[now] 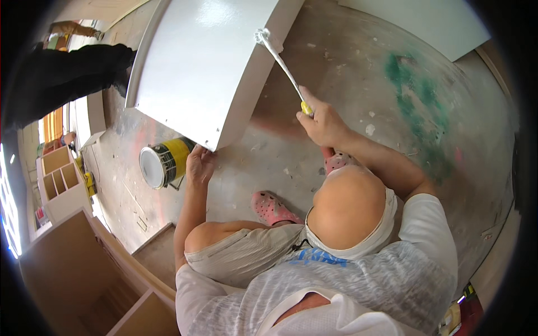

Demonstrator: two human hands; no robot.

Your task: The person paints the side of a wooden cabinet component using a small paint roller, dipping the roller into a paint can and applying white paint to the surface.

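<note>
A glossy white cabinet panel [190, 61] with a raised side edge slants across the upper left, one corner toward me. At that near corner, my left hand [200, 166] has its fingers closed under the edge. My right hand [325, 120] is wrapped round the yellow handle of a small paint roller [284, 68]. Its long thin shaft is coated in white paint. The white, paint-covered head touches or hovers just by the panel's right edge; I cannot tell which. Beside my left hand stands a black and yellow paint bucket [175, 158] with a white round top.
An open wooden cabinet carcass [84, 274] takes up the lower left, with a divided wooden box [60, 178] beyond it. Another person's dark-clothed leg [84, 73] is at the far left. A white board [426, 25] lies upper right. Green paint stains [417, 101] mark the concrete floor.
</note>
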